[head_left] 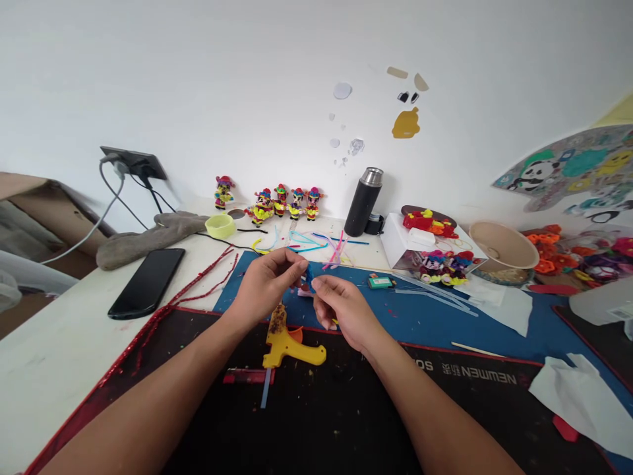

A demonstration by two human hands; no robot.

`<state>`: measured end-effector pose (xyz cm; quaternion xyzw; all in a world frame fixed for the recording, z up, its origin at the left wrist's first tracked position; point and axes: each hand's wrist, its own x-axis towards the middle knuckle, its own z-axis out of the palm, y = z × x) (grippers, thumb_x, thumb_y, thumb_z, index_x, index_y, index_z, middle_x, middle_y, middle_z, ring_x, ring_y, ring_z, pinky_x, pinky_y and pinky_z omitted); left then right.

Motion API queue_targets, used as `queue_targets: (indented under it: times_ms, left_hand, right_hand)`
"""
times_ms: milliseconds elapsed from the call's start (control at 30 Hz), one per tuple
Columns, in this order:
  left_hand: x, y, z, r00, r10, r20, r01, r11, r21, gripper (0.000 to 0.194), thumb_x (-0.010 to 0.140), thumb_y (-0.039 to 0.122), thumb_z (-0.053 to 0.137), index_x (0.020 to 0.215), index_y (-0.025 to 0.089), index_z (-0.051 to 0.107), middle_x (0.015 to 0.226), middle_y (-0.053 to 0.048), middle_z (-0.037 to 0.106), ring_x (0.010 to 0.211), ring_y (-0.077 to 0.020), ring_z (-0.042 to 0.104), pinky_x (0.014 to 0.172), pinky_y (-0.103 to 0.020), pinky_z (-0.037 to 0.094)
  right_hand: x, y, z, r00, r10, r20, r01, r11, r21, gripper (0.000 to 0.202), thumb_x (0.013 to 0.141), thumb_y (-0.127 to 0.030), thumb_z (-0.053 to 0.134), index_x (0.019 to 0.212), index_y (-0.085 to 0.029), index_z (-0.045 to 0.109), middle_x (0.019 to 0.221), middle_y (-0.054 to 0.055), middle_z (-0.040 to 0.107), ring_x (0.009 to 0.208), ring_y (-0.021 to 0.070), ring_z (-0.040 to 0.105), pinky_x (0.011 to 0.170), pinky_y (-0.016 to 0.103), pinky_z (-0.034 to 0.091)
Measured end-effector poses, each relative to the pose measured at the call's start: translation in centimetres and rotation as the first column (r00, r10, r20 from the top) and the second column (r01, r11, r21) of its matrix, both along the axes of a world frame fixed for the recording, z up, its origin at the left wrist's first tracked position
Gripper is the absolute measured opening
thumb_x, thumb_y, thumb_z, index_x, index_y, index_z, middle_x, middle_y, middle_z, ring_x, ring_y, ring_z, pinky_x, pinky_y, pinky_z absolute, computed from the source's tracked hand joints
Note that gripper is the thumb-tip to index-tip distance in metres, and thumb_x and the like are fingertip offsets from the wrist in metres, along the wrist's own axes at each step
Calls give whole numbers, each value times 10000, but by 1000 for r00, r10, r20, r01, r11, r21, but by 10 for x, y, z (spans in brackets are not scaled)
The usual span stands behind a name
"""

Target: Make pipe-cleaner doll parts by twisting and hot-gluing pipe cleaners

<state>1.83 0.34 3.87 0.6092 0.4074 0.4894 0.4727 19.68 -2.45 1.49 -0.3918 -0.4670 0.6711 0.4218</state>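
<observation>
In front of me, above the blue mat (410, 310), a small blue piece (310, 274) is pinched between my two hands. My left hand (270, 282) closes thumb and forefinger on its left side. From the right, my right hand (343, 307) grips the lower part, with its other fingers curled in. The piece is mostly covered by fingertips, so its exact kind is unclear. Just below the hands a yellow hot glue gun (291, 346) lies on the black mat (306, 429), with a glue stick (266, 389) poking out of its rear end.
Red tinsel pipe cleaners (163, 310) and a phone (147, 284) lie at left. Several small colourful figurines (262, 206) stand by the wall, near loose pipe cleaners (304, 244). A black thermos (363, 203), white box (403, 247) and beige bowl (504, 244) are at right.
</observation>
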Motion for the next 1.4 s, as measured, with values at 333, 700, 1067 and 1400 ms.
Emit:
queue_targets:
  times_ms: [333,700,1067,1400]
  left_hand:
    - [3,-3,-2,998,33,-59,-32,999,19,287,895,460,734,835,190,661,716,8,648,605,-134,573,594,-262,467]
    - [-16,21,-8,967,217,-132,-226,973,-56,299,853,462,738,759,187,669,565,13,597,521,-135,512,529,-261,391]
    - [-16,23,-6,948,209,239,-176,973,-152,274,774,400,821,774,171,671,581,0,618,530,-125,538,512,-242,385]
    - [-13,20,-6,928,83,364,-23,986,-168,362,742,438,911,846,178,682,741,-3,666,599,-130,626,500,-221,463]
  right_hand:
    - [-4,-4,4,998,56,6,-56,998,-40,381,870,-571,747,854,-224,591,555,-77,534,406,89,433,382,224,223]
    - [2,1,-4,882,-266,389,113,921,373,224,925,-409,663,788,-242,602,537,-70,474,452,128,443,468,264,336]
    - [13,8,0,744,-374,554,7,833,554,137,922,-289,636,795,-240,625,551,-55,487,507,141,423,521,281,273]
    - [10,10,-8,940,-127,318,36,960,276,247,973,-478,637,981,-232,627,671,-46,630,463,124,588,479,253,427]
